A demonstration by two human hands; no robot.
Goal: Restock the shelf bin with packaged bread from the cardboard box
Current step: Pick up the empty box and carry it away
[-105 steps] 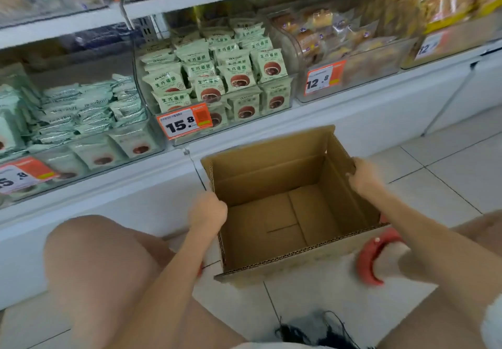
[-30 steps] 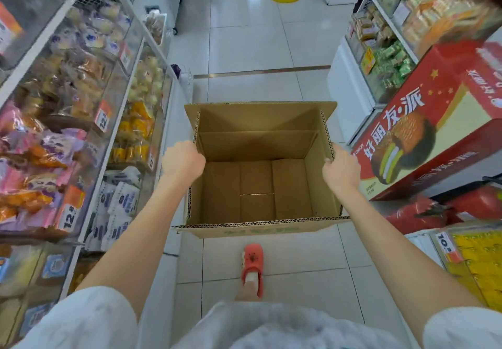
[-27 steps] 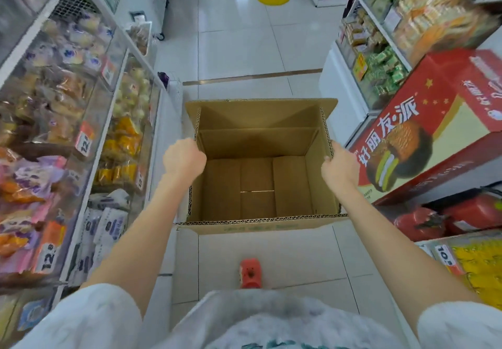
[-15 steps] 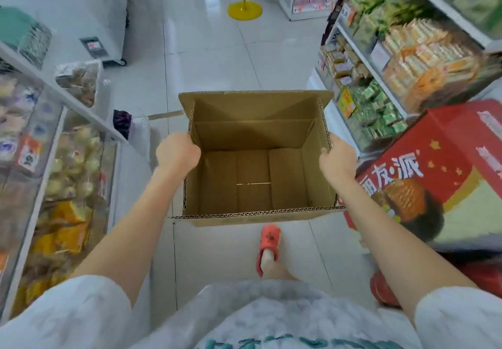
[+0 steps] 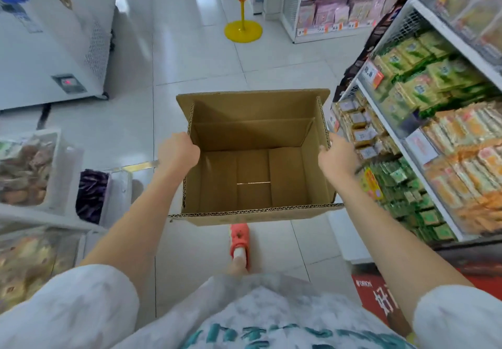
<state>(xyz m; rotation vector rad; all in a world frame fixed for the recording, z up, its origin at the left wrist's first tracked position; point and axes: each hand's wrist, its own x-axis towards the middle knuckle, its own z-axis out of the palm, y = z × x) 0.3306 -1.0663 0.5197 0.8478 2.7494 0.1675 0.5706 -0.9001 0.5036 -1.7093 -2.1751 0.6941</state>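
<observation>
Cardboard box (image 5: 252, 158): we carry it out in front of us above the aisle floor (image 5: 195, 71), open top up; inside we see only bare flaps and no bread.
Shelves: stocked racks (image 5: 423, 136) to our right, clear bins (image 5: 30, 174) of packaged goods to our left.
Handling: we judge the box light now that it is empty, its corrugated walls stiff enough to hold shape but easy to buckle if squeezed; the top edges of the two side walls are the place to hold.
Left hand (image 5: 176, 155): fingers curled over the left wall's rim, gripping it.
Right hand (image 5: 335, 157): fingers wrapped over the right wall's rim, gripping likewise.
Slipper (image 5: 239, 240): coral, below the box.
</observation>
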